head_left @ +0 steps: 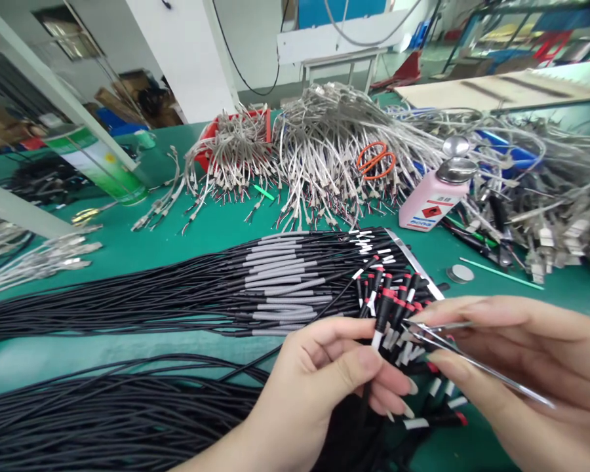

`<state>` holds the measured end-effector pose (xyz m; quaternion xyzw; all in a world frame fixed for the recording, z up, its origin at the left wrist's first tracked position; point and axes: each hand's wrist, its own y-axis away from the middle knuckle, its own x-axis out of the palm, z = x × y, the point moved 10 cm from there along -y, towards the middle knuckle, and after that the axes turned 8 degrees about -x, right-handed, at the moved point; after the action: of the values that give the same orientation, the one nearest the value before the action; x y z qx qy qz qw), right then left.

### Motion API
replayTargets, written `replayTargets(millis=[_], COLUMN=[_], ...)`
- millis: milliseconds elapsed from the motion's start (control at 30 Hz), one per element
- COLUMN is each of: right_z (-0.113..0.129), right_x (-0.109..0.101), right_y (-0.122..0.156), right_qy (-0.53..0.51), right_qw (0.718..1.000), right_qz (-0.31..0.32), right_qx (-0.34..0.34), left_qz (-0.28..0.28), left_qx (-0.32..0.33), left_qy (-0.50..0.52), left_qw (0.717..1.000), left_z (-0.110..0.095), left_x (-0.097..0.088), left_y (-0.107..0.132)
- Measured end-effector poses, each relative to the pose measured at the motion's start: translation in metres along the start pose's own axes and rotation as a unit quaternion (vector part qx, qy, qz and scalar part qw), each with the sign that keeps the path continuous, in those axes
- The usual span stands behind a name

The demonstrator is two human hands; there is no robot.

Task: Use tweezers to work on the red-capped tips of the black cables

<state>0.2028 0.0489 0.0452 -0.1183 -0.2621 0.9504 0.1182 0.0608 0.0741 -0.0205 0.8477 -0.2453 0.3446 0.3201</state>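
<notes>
My left hand [319, 387] is closed in a pinch on a black cable end with a red and white tip [381, 321], held upright over a pile of similar cable ends [403, 295]. My right hand [521, 373] grips metal tweezers [452, 351], whose points reach left toward the held cable tip. A bundle of black cables with grey sleeves [275, 288] lies across the green table [142, 249] behind my hands.
Heaps of grey wires [324, 151] cover the back of the table, with orange scissors [376, 159] on top. A pink solvent bottle [435, 193] stands at right, a green-labelled can [98, 164] at left. More black cables [103, 413] lie near me.
</notes>
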Motion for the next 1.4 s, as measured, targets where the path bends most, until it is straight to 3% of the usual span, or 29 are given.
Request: replayTargets(millis=[200,533,800,900,1033,1200,1300,1400], right_z=[0.006,0.007,0.007,0.009,0.005,-0.005,-0.016,-0.040], right_x=[0.009,0.016,0.010,0.007,-0.001,-0.014,-0.020,-0.030], right_y=[0.001,-0.003,-0.001,-0.003,-0.012,-0.019,-0.030,-0.044], right_qy=[0.016,0.016,0.124,0.103,0.036,0.089,0.224,0.319], right_qw=[0.998,0.997,0.985,0.989,0.999,0.993,0.973,0.945], right_qz=[0.040,0.061,0.082,0.071,-0.001,-0.071,-0.034,0.036], right_qx=[-0.040,-0.048,-0.087,-0.078,-0.017,0.025,0.037,0.063], left_qz=[0.022,0.030,0.026,0.025,0.021,-0.030,-0.078,-0.136], left_qx=[-0.006,-0.020,-0.024,-0.032,-0.045,-0.018,0.038,0.102], left_qy=[0.007,0.015,-0.005,-0.016,-0.034,-0.075,-0.177,-0.316], left_qw=[1.000,0.999,0.999,0.999,0.998,0.997,0.980,0.933], left_z=[0.003,0.004,0.008,0.008,0.006,-0.002,-0.016,-0.036], left_x=[0.003,0.005,0.004,0.005,0.007,0.001,-0.006,-0.012], left_y=[0.000,0.000,0.001,0.001,0.001,0.003,0.007,0.008])
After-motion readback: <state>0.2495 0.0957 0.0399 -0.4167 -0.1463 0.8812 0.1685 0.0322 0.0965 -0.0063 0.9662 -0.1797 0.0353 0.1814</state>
